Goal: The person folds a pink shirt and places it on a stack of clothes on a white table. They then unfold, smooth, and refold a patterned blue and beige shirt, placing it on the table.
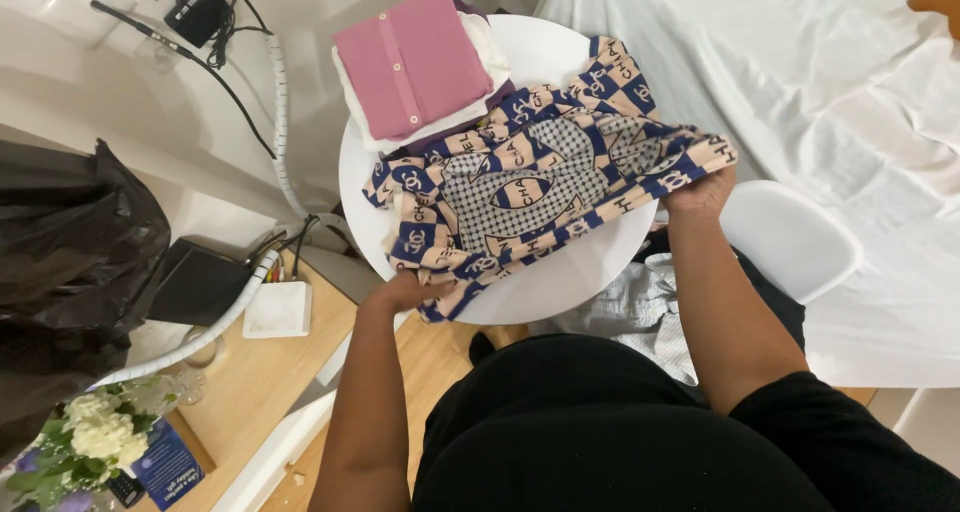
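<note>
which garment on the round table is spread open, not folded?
The navy-and-beige patterned garment, gripped at its edges by left hand and right hand. The pink top lies folded on a stack.

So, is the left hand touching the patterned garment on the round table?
Touching. The head view shows the left hand gripping the near edge of the patterned garment, its fingers over the cloth.
</note>
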